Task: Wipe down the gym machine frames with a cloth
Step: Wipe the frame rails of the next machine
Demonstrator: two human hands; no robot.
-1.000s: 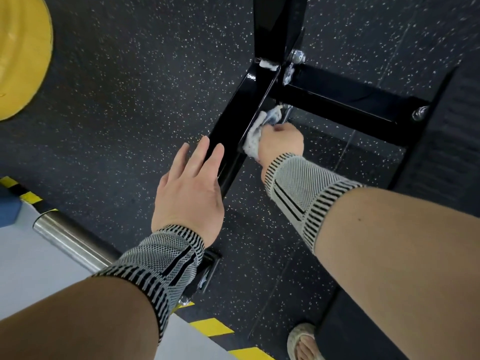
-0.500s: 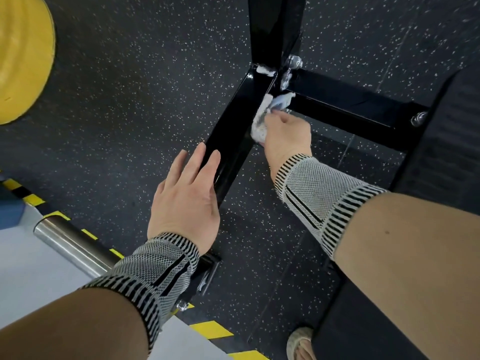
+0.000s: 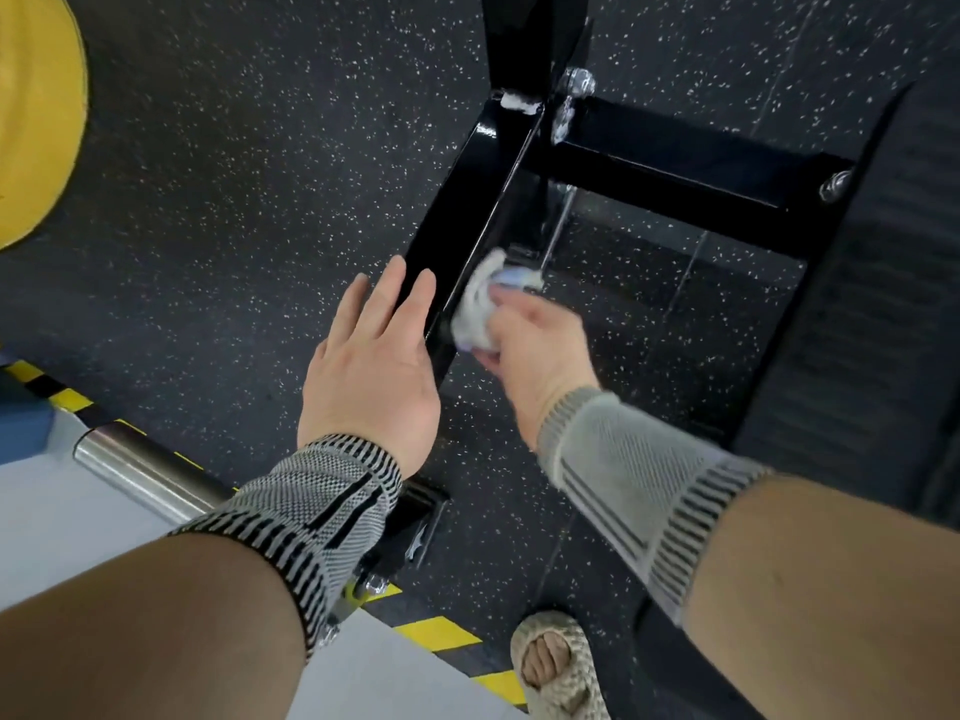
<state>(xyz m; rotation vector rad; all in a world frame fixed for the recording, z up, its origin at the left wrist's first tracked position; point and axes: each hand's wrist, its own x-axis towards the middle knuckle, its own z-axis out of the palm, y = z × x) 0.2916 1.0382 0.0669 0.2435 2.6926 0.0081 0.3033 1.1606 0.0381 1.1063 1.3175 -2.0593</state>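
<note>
A glossy black machine frame [image 3: 457,200] lies low on the speckled rubber floor, one base beam running toward me and a cross beam [image 3: 675,168] going right from an upright post. My right hand [image 3: 535,350] grips a bunched pale cloth [image 3: 475,309] and presses it against the right side of the near beam. My left hand [image 3: 374,366] lies with straight fingers flat on top of that beam, just left of the cloth. Both wrists wear grey striped knit sleeves.
A yellow weight plate [image 3: 36,122] sits at the far left. A steel barbell sleeve [image 3: 145,475] lies over a yellow-black hazard stripe [image 3: 441,631] bordering a grey platform. A sandalled foot [image 3: 556,662] stands below. A dark padded part [image 3: 852,324] fills the right side.
My right hand has slid the cloth back down the beam's right side toward me, away from the joint at the post. My left hand stays on the beam.
</note>
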